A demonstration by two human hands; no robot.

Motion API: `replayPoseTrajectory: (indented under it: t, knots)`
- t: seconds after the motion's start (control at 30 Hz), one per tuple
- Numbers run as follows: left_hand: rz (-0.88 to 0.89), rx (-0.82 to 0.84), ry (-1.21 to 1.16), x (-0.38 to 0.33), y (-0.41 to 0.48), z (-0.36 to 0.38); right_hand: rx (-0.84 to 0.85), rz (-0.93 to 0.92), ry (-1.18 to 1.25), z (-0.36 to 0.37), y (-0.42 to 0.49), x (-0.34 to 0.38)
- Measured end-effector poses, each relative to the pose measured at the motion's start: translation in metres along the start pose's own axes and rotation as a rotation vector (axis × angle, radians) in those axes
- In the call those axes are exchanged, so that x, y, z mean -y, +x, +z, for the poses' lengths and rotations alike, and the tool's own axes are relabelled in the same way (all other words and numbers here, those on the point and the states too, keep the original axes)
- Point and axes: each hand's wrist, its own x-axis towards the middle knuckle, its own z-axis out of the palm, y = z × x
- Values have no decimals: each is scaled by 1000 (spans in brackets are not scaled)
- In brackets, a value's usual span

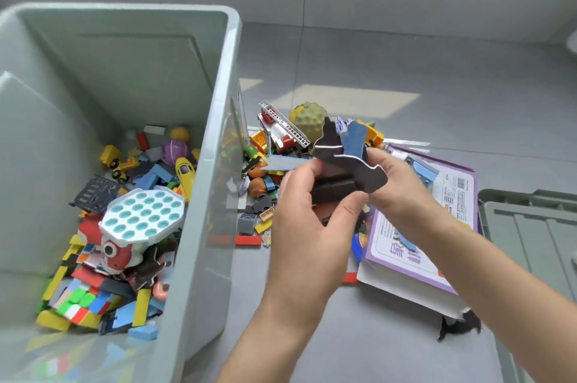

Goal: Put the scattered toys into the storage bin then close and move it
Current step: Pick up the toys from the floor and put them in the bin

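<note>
On my far left stands the grey storage bin [229, 76], open, with no cover on it. Its bottom holds many toys already. I can make out a white and blue bubble toy [142, 215] lying on top, and a yellow toy car [184, 173] near the right wall of the bin.

Just beside the bin, on the grey floor [406, 54], lies a pile of toys [262, 182] not yet collected. A fire truck [281, 128] with a ladder and a green bumpy ball [307, 120] are at the far side of this pile.

Above the pile, the left hand [304, 226] has its fingers and thumb curled round some flat foam pieces [343, 164], dark and blue, held in the air. The right hand [402, 192] grips the same pieces from the other side. How many pieces there are, I cannot tell.

Under the right hand lies a purple box [437, 226], flat on some white sheets. At my far right the grey lid [537, 226] rests on the floor, well apart from the bin.
</note>
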Motion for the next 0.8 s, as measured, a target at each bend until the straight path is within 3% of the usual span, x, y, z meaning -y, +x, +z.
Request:
replayPoseTrajectory:
  t: [0.1,0.2,0.33,0.4,0.47,0.57,0.63,0.7,0.8]
  knots:
    - [158,-159,-8,-62,-8,-43,153,-174,17,35,1,59]
    - [244,-421,285,-86,-6,-107,311,-260,-72,83,5,99]
    - [91,-627,709,-79,12,-189,312,-354,-442,152,19,117]
    - [-103,-678,902,-71,19,-212,315,-349,-653,172,24,116]
    - [-225,-661,1047,-67,20,-217,354,-299,-748,173,27,111]
    - [-13,-588,982,-76,11,-179,209,-358,-675,139,34,103]
    - [230,-412,880,-78,2,-131,17,-369,-629,99,49,85]
    - [402,-223,892,-55,-6,-79,-161,-267,-663,55,67,53]
    - [313,80,900,-2,-7,-16,-300,-6,-783,-3,80,-3]
